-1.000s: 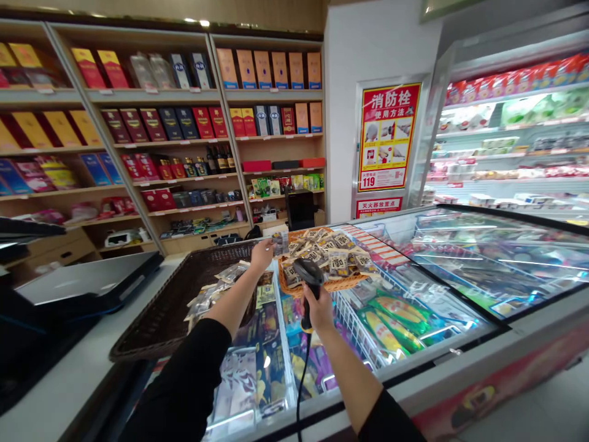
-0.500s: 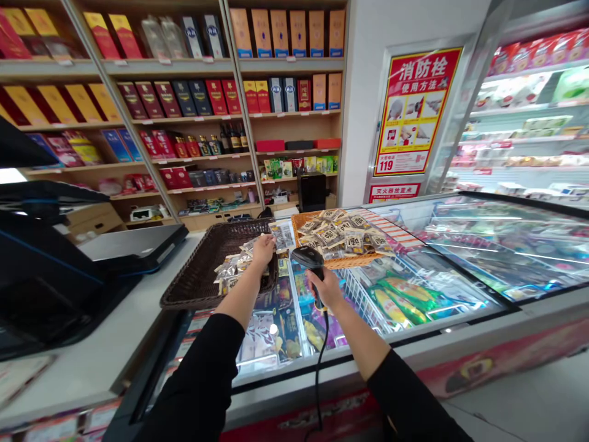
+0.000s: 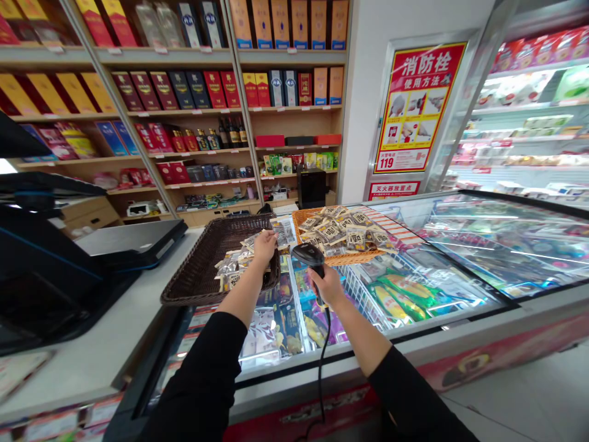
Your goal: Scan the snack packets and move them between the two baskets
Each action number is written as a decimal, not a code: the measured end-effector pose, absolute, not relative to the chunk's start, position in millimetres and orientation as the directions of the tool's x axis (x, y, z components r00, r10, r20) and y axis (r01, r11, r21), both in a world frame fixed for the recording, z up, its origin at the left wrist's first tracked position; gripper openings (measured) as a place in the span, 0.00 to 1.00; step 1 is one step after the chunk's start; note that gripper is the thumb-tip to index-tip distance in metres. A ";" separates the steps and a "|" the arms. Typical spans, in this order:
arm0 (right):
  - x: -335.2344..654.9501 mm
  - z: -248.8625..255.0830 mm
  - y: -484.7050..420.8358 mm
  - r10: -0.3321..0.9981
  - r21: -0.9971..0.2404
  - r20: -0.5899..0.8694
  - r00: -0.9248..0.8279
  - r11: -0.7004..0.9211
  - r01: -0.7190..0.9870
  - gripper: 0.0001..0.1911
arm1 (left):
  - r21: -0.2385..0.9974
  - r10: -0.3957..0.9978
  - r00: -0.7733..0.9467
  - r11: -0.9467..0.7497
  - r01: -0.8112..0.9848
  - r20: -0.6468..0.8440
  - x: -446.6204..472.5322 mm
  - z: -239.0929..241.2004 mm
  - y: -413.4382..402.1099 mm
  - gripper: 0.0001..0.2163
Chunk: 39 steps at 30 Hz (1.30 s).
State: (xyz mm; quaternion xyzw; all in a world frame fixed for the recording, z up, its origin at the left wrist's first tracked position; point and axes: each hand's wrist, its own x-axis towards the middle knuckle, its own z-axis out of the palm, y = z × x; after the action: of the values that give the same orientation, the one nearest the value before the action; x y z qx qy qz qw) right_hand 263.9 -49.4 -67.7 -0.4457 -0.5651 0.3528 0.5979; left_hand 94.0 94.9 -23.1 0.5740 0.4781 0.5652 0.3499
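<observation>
The snack packet (image 3: 281,232) is pinched at its near edge between the fingertips of your left hand (image 3: 264,247), which is closed on it and holds it up above the far right corner of the dark wicker basket (image 3: 200,267). The packet sticks out to the right of that hand, between the dark basket and the light wicker tray (image 3: 354,260) heaped with similar packets. Just right of and below the packet is the head of the barcode scanner (image 3: 308,255); your right hand (image 3: 326,287) is wrapped tight round its grip, and its cable (image 3: 321,362) hangs down toward you. The scanner head sits close to the packet without touching it. More loose packets lie in the dark basket under your left wrist. Both baskets rest on the chest freezer (image 3: 483,245), whose glass lid shows bagged frozen goods. To your left the white worktop (image 3: 110,337) carries a dark till (image 3: 55,270). Beyond stand wooden shelves (image 3: 294,109) of boxed goods and a red poster (image 3: 416,107).
</observation>
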 end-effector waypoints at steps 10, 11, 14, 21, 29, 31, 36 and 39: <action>264.7 -68.6 -48.0 0.937 -0.949 0.310 0.160 0.315 -0.007 0.17 | 0.657 0.757 -0.480 0.090 0.748 0.444 72.3 5.9 59.1 0.19; 264.9 -68.7 -47.9 0.939 -0.951 0.303 0.161 0.309 -0.013 0.17 | 0.633 0.756 -0.495 0.140 0.762 0.428 72.6 6.6 57.1 0.19; 267.0 -68.7 -46.5 0.938 -0.953 0.297 0.178 0.303 -0.008 0.18 | 0.597 0.733 -0.474 0.116 0.794 0.487 77.0 7.2 53.1 0.21; 286.0 -66.4 -29.9 0.785 -0.939 0.268 0.558 0.342 -0.031 0.19 | 0.344 0.753 0.169 -0.473 0.811 0.636 124.7 15.8 62.9 0.19; 300.3 -72.1 -17.0 0.685 -0.945 0.157 0.711 0.314 -0.094 0.18 | 0.404 0.826 0.330 -0.524 0.750 0.458 234.0 6.5 88.8 0.14; 300.7 -73.7 -14.6 0.672 -0.946 0.137 0.728 0.306 -0.105 0.19 | 0.286 0.808 0.406 -0.546 0.787 0.427 247.2 5.2 88.7 0.14; 299.9 -74.7 -11.4 0.674 -0.944 0.131 0.727 0.309 -0.116 0.18 | 0.102 0.835 0.447 -0.500 0.860 0.321 260.8 13.6 84.5 0.17; 298.8 -72.2 -12.9 0.677 -0.939 0.122 0.725 0.316 -0.137 0.18 | 0.098 0.853 0.429 -0.474 0.875 0.299 263.1 18.8 84.9 0.20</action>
State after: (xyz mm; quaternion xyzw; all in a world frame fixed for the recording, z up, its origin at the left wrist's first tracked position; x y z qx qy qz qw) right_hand 298.8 -12.9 -72.2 -0.5212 -0.2591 0.2649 0.7688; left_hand 263.1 84.9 18.8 0.8444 0.5115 0.1552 -0.0358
